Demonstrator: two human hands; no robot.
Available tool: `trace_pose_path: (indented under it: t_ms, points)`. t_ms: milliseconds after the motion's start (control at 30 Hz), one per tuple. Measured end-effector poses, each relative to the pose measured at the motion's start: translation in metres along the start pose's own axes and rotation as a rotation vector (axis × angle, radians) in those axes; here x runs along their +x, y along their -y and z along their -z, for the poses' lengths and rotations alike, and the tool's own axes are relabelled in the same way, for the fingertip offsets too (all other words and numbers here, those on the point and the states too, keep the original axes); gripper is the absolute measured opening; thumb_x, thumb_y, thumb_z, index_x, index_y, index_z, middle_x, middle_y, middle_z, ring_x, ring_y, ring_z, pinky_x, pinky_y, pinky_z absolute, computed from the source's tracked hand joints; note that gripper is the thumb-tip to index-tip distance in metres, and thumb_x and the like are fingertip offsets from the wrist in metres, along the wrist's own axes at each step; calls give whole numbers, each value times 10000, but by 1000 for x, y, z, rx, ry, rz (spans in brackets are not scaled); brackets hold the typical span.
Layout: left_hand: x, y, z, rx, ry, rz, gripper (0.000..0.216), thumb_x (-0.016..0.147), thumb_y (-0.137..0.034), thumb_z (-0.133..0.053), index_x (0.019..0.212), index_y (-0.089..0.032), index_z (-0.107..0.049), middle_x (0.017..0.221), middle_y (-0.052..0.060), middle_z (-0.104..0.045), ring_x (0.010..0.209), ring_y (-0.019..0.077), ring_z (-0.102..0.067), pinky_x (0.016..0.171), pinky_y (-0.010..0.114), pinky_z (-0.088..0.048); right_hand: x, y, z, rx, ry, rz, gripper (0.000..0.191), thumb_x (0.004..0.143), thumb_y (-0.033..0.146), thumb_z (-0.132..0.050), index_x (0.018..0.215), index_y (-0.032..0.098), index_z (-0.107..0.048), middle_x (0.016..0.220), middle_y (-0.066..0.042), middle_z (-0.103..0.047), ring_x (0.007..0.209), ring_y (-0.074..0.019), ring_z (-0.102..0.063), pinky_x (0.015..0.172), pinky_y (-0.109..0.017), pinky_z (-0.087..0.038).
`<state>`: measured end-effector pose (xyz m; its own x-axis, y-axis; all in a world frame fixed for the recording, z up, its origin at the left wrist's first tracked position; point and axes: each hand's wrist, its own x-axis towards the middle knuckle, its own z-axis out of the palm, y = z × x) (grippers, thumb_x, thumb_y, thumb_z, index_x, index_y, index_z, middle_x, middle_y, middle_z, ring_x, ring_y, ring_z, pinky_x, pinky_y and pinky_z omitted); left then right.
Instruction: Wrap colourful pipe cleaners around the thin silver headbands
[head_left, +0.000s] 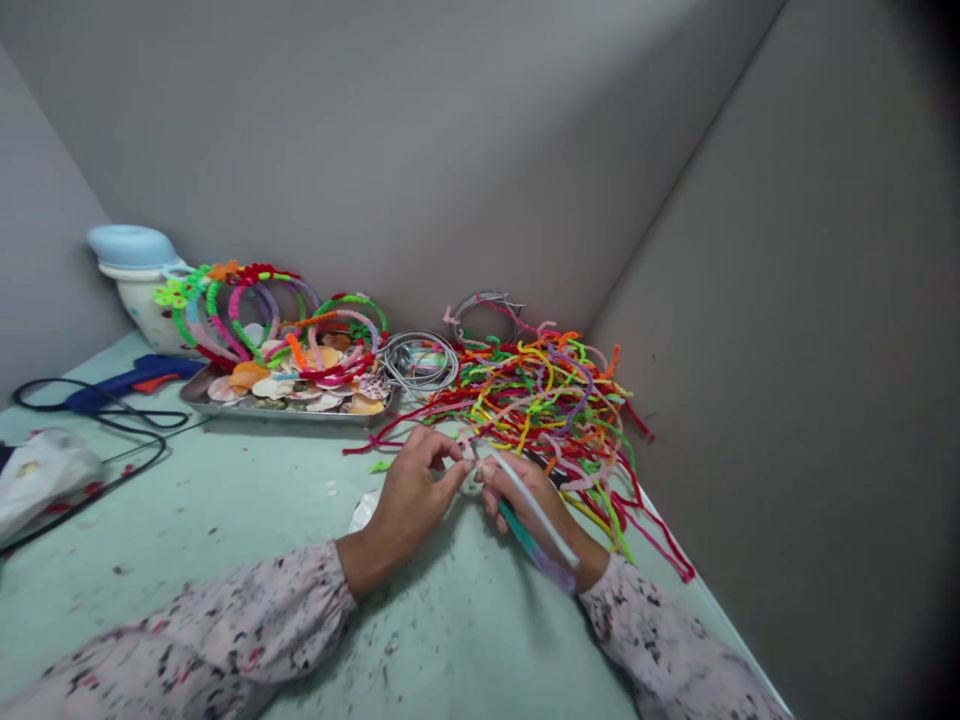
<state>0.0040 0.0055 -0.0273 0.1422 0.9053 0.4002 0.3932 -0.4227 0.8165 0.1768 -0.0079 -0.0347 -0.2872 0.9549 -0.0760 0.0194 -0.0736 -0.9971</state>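
My right hand (pixel 529 500) is closed around a thin headband, partly wrapped in fuzzy pipe cleaner. Its pale side (pixel 536 505) and its teal and purple side (pixel 536 548) both slant back toward my right wrist. My left hand (pixel 420 480) pinches thumb and forefinger beside the band's end, where a small bit of pale pink pipe cleaner (pixel 468 446) shows; the fingers partly hide it. Just beyond my hands lies a tangled heap of colourful pipe cleaners (pixel 540 390).
A metal tray (pixel 300 412) holds seashells (pixel 322 385) and several wrapped headbands (pixel 240 310). Bare wire bands (pixel 421 362) lie beside it. Further left are a blue glue gun (pixel 124 385) with a black cord (pixel 161 440), a blue-lidded container (pixel 139 285) and a plastic bag (pixel 49 478).
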Motion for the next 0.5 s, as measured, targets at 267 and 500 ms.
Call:
trace_pose_path:
  t_ms: [267,500]
  points:
    - [-3,-5,-2,-60,103,11,136,838,-252,-576,795,-174,-680,779,24,-567,760,155,-548,668,263,-424,-4,4,-10,-221,-131,107,262,901,410,-497,797,176,-556,552,53,-532,415,-78,-461,420,-189,-376]
    - [-3,-3,0,-72,120,-17,189,856,-285,-563,787,-170,-695,767,32,-598,770,166,-559,687,275,-430,-7,4,-10,-413,-146,221,268,930,376,-463,777,182,-566,573,41,-539,498,-96,-492,520,-211,-396]
